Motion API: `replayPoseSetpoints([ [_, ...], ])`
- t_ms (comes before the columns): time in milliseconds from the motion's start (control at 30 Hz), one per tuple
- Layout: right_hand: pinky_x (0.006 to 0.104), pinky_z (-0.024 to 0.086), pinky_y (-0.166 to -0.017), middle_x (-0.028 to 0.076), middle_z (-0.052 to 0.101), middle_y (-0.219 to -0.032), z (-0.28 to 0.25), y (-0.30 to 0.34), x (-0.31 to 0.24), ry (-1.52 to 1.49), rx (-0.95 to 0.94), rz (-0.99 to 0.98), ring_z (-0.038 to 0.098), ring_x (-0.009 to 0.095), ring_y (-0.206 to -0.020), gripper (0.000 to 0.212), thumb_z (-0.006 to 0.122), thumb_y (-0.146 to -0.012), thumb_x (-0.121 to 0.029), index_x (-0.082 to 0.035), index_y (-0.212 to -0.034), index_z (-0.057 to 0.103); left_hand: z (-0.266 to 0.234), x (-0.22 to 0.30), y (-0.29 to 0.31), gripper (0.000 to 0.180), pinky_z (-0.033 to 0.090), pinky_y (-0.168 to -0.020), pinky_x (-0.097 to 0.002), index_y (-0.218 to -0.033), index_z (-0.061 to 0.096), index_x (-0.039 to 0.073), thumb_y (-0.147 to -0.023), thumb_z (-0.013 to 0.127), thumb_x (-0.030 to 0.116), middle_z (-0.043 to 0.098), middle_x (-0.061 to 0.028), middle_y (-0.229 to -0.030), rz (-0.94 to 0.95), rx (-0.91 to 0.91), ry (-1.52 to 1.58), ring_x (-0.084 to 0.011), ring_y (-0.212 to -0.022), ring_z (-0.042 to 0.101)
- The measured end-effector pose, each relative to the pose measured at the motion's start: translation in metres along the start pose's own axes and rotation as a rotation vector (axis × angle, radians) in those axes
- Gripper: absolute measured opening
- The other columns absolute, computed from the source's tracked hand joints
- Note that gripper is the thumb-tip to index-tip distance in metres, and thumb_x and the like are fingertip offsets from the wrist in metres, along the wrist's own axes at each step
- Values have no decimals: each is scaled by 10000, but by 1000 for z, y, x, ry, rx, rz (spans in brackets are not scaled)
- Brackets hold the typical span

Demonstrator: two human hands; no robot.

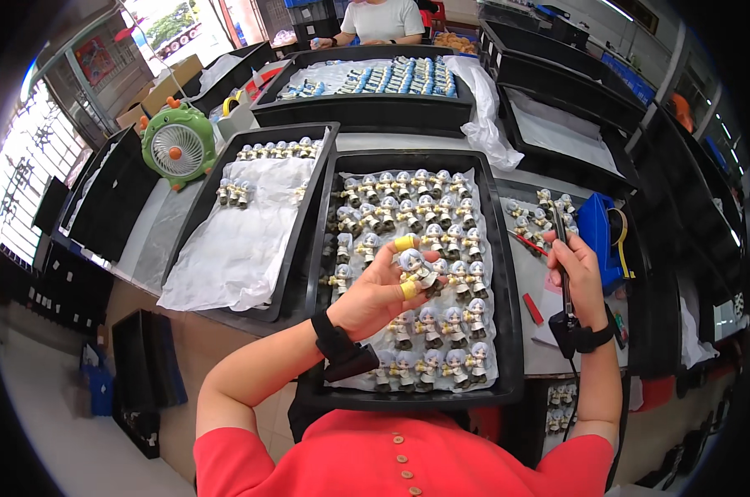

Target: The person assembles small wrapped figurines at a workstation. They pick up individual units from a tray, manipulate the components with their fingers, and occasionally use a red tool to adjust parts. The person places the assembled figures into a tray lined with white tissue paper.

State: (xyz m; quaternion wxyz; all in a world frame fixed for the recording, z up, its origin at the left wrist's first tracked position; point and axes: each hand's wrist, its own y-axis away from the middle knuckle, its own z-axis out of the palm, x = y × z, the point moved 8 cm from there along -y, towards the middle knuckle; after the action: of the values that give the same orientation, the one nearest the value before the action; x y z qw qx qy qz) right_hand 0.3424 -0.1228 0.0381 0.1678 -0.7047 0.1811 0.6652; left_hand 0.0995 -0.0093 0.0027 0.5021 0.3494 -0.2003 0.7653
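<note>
My left hand, with yellow bands on its thumb and a finger, pinches a small figurine with pale hair and a white outfit. It is held above a black tray, where rows of matching figurines rest on white lining. Off to the right, my right hand is closed around a slim dark pen-like tool that points away from me. The tool's exact kind cannot be made out. Several more figurines lie just beyond that hand.
Left of the middle tray is another black tray with white paper and some figurines. A green fan stands farther left. A blue tape dispenser and a red object flank my right hand. Across the table sits another person.
</note>
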Motion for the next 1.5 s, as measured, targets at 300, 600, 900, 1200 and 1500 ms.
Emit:
replayPoseSetpoints([
  [300, 349, 487, -638, 184, 629, -825, 156, 24, -44, 414, -426, -324, 642, 286, -696, 479, 507, -883, -96, -14, -1343, 403, -18, 13, 3, 603, 372, -1026, -411, -1356, 299, 199, -864, 596, 18, 416, -61, -1318, 83, 17, 29, -241, -1196, 485],
  [600, 431, 490, -603, 204, 626, -861, 178, 19, -34, 659, -420, -542, 617, 363, -681, 549, 514, -820, -46, -17, -1353, 382, -30, 7, 5, 633, 394, -1004, -400, -1375, 283, 185, -857, 604, 14, 446, -72, -1282, 50, 54, 90, -179, -1132, 505],
  [900, 435, 496, -594, 192, 632, -868, 186, 15, -37, 713, -436, -543, 617, 358, -659, 549, 511, -800, -39, -31, -1337, 403, -32, 10, 5, 642, 394, -1001, -387, -1383, 282, 185, -856, 615, 32, 371, -96, -1412, 73, 58, 66, -199, -1216, 461],
  [1200, 434, 497, -587, 188, 635, -840, 188, 14, -38, 739, -416, -569, 617, 353, -645, 542, 515, -796, -44, -39, -1329, 421, -35, 10, 6, 654, 390, -1010, -384, -1384, 282, 180, -850, 629, 34, 367, -92, -1401, 69, 82, 51, -204, -1202, 472],
  [1500, 432, 491, -566, 189, 635, -834, 188, 16, -36, 761, -421, -593, 615, 350, -629, 555, 522, -801, -56, -23, -1343, 404, -36, 8, 6, 661, 393, -1007, -388, -1385, 278, 181, -848, 641, 48, 357, -97, -1411, 72, 77, 47, -202, -1191, 479],
])
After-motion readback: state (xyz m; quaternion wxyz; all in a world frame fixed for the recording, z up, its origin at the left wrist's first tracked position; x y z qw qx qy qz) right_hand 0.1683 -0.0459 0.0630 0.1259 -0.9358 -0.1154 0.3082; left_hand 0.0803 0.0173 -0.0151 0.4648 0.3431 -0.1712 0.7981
